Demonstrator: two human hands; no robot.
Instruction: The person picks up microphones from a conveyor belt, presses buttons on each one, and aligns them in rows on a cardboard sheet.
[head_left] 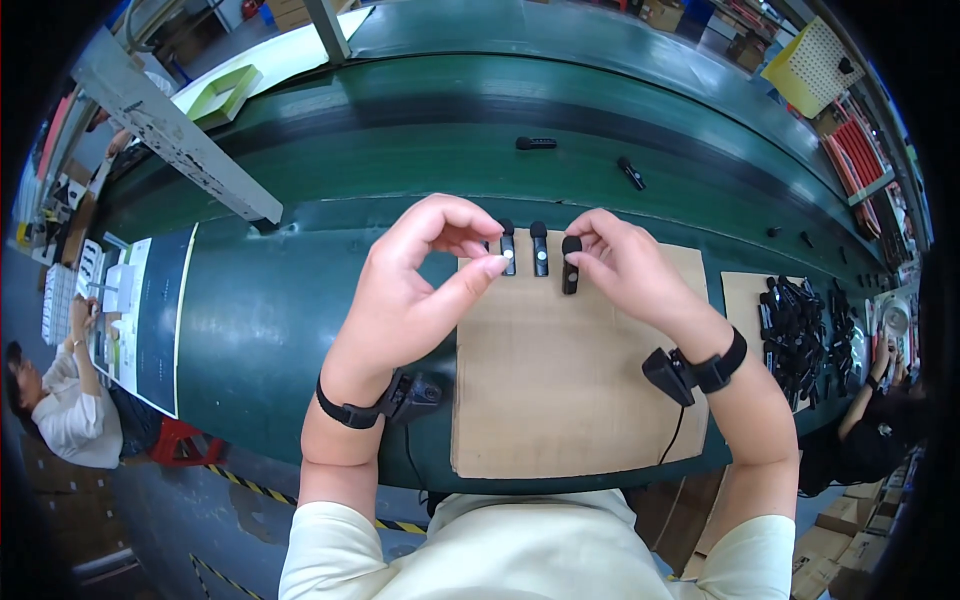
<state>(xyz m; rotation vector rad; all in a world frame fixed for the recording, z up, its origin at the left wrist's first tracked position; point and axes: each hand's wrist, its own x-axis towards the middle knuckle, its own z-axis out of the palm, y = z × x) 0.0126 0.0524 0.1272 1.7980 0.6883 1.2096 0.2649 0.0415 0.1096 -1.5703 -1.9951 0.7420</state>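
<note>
Three small black microphones with rounded, foam-like tops stand out in a row at the far edge of a flat cardboard sheet [570, 390]. My left hand [415, 275] is beside the left microphone [508, 250], its thumb and forefinger curved apart at that microphone's left edge. A dark bit behind these fingers is mostly hidden. The middle microphone [540, 250] lies untouched between my hands. My right hand [630, 265] pinches the right microphone [571, 268] between thumb and fingers, keeping it upright over the sheet's far part.
Beyond the sheet, two more microphones [536, 143] [631, 174] lie on the green belt [400, 150]. A heap of black microphones [795, 340] is at right. A metal post [180, 130] rises at left. Co-workers sit at both sides. Black strapped devices [412, 397] are on my wrists.
</note>
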